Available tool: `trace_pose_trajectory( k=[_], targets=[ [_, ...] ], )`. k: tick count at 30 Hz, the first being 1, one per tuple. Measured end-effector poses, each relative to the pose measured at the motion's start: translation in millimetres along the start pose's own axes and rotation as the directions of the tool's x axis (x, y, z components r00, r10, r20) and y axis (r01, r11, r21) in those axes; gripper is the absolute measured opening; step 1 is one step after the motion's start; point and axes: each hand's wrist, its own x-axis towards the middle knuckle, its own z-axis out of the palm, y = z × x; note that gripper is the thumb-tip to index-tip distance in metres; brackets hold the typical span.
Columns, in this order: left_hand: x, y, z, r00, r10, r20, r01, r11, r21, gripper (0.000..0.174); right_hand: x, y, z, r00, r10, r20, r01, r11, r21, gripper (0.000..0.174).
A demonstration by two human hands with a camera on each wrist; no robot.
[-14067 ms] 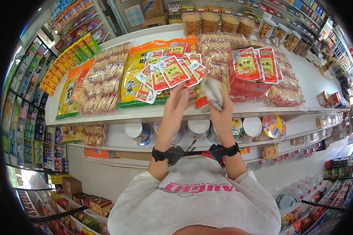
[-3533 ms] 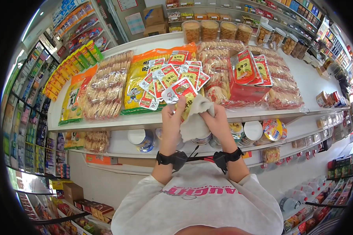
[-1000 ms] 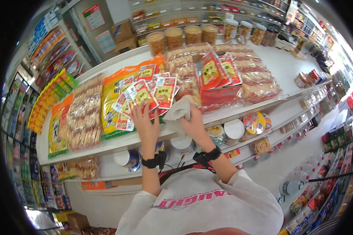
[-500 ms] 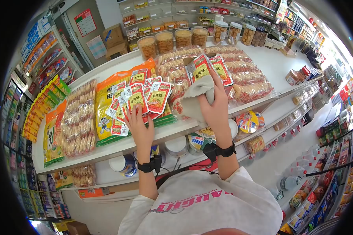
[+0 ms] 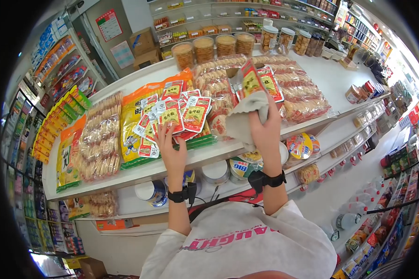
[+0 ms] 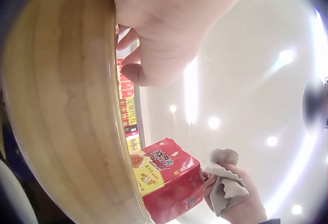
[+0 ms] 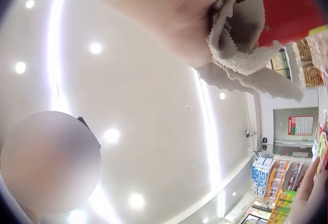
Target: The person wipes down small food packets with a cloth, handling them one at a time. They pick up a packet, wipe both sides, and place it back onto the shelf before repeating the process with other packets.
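My left hand (image 5: 172, 149) lies with fingers spread on the near edge of a pile of red-and-white snack packets (image 5: 195, 114). The pile rests on a large yellow-and-orange snack bag (image 5: 129, 135). In my right hand (image 5: 266, 125) I grip a grey cloth (image 5: 239, 122), its loose end hanging over the counter's front edge. Just beyond the cloth, a red snack packet (image 5: 250, 79) stands tilted at the mouth of a red box (image 6: 171, 178), which holds another packet (image 5: 270, 83). Right fingertips are partly hidden behind the cloth and packet.
Clear bags of round biscuits (image 5: 100, 139) lie left of the yellow bag, and more bagged biscuits (image 5: 302, 93) lie around the box. Tubs of biscuits (image 5: 204, 49) line the back of the white counter (image 5: 139, 174). Instant noodle tubs (image 5: 300, 146) stand on the shelf below.
Over the last second my right hand, with the cloth, has moved right to the box, where the packet now leans more. My left hand stays on the pile.
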Motion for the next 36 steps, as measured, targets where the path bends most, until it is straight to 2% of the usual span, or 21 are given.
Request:
trace_pose_trajectory(
  k=[4,5,6,8,9,12,13,16,18,20,21,24,26,27,29,32,35,36],
  targets=[
    [0.3,22.3,-17.0,0.996,-0.059,-0.072,0.039,0.966,-0.256,0.032,-13.0,-20.1,0.0,0.980,-0.151,-0.131,0.175,0.963,0.203,0.061],
    [-1.7,26.8,-24.1,0.998,-0.063,0.000,0.060,0.958,-0.280,0.036,-17.7,-34.1,-2.7,0.979,-0.187,-0.077,0.201,0.942,0.269,0.065],
    [0.2,35.5,-28.7,0.996,-0.070,0.060,0.091,0.864,-0.496,0.039,-23.2,-32.1,-0.5,0.987,-0.159,0.000,0.148,0.921,0.359,0.065],
    [3.2,57.7,-32.5,0.983,-0.054,0.173,0.175,0.539,-0.824,0.044,-37.4,-19.3,7.1,0.978,-0.118,0.172,0.012,0.856,0.518,0.065],
    [5.1,64.8,-31.1,0.979,-0.071,0.193,0.205,0.416,-0.886,0.049,-46.0,-14.0,12.8,0.963,0.028,0.270,-0.163,0.855,0.492,0.056],
    [-4.1,66.6,-34.5,0.907,-0.292,0.304,0.376,0.231,-0.897,0.046,-53.1,-6.6,23.4,0.784,0.002,0.620,-0.267,0.903,0.336,0.057],
    [1.3,75.3,-35.4,0.906,-0.339,0.254,0.333,0.197,-0.922,0.041,-44.9,-9.9,31.8,0.737,-0.260,0.624,0.070,0.948,0.312,0.047],
    [3.7,73.7,-39.3,0.887,-0.388,0.251,0.303,0.077,-0.950,0.038,-52.3,-8.3,30.1,0.803,0.014,0.596,-0.181,0.958,0.222,0.038],
    [4.5,74.8,-43.4,0.889,-0.389,0.241,0.302,0.106,-0.947,0.037,-50.1,-10.1,33.8,0.932,0.024,0.361,-0.162,0.920,0.357,0.045],
    [3.5,76.1,-43.7,0.893,-0.379,0.241,0.324,0.172,-0.930,0.038,-43.6,-12.0,35.1,0.994,0.064,0.092,-0.099,0.880,0.465,0.052],
    [1.5,78.0,-44.1,0.882,-0.359,0.304,0.369,0.126,-0.921,0.037,-42.4,-14.8,36.3,0.995,0.027,0.095,-0.071,0.870,0.488,0.063],
    [-3.2,90.6,-40.1,0.891,-0.214,0.400,0.422,0.071,-0.904,0.036,-49.3,-32.7,55.4,0.972,-0.158,0.173,0.086,0.927,0.366,0.069],
    [-18.8,90.7,-35.6,0.839,-0.246,0.485,0.503,0.014,-0.864,0.041,-65.1,-38.0,76.9,0.908,-0.362,0.213,0.351,0.932,0.086,0.074],
    [-23.0,92.9,-36.7,0.866,-0.217,0.450,0.479,0.104,-0.872,0.043,-69.7,-36.6,83.2,0.856,-0.450,0.254,0.477,0.877,-0.052,0.076],
    [-20.1,99.1,-36.5,0.907,-0.191,0.375,0.414,0.247,-0.876,0.050,-67.2,-24.8,82.5,0.861,-0.422,0.285,0.448,0.893,-0.031,0.079],
    [-6.1,103.0,-56.0,0.868,-0.124,0.480,0.469,0.520,-0.714,0.052,-61.2,-19.8,85.0,0.872,-0.415,0.261,0.423,0.906,0.026,0.081],
    [-3.3,105.8,-52.5,0.885,-0.157,0.439,0.461,0.438,-0.772,0.047,-59.8,-24.0,85.3,0.897,-0.393,0.201,0.370,0.918,0.145,0.081],
    [-2.9,103.8,-53.2,0.887,-0.137,0.442,0.447,0.498,-0.743,0.045,-59.8,-25.6,84.5,0.907,-0.379,0.182,0.345,0.919,0.191,0.081]
  ],
)
